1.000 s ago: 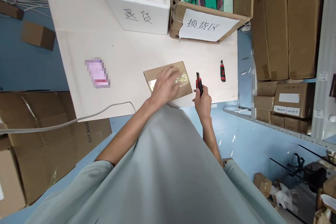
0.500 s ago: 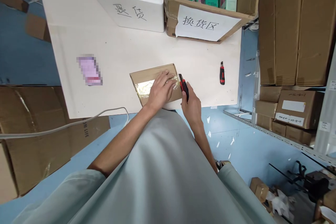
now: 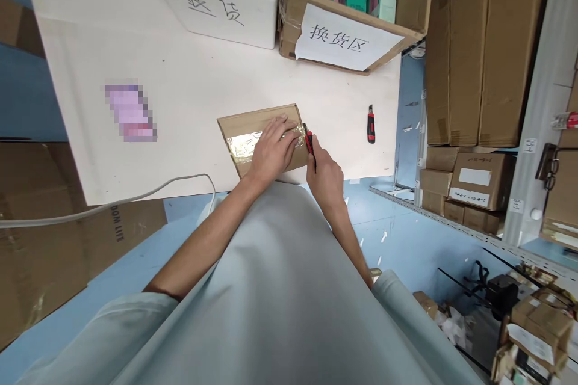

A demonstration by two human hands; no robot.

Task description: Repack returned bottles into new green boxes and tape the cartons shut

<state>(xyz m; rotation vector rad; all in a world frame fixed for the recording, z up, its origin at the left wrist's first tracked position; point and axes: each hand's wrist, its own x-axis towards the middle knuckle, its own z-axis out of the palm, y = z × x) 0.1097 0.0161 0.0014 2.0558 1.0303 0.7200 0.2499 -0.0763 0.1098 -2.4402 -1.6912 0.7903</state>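
A flat cardboard package (image 3: 253,122) with shiny clear tape across it lies at the table's front edge. My left hand (image 3: 271,147) rests on top of it, fingers spread over the tape. In my right hand (image 3: 326,175) is a red and black utility knife (image 3: 309,139), its tip at the package's right edge. Whether the blade is in the cardboard is too small to tell. A second red and black knife (image 3: 371,125) lies on the table to the right.
At the back of the white table (image 3: 180,96) stand a white foam box (image 3: 226,9) and a cardboard box (image 3: 291,24) holding green boxes. A blurred purple object (image 3: 130,113) lies left. A grey cable (image 3: 149,190) crosses the front left edge.
The view has shifted, so the table and boxes appear further left. The right hand's knife is tilted a little differently at the package's right edge. My left hand stays on the package.
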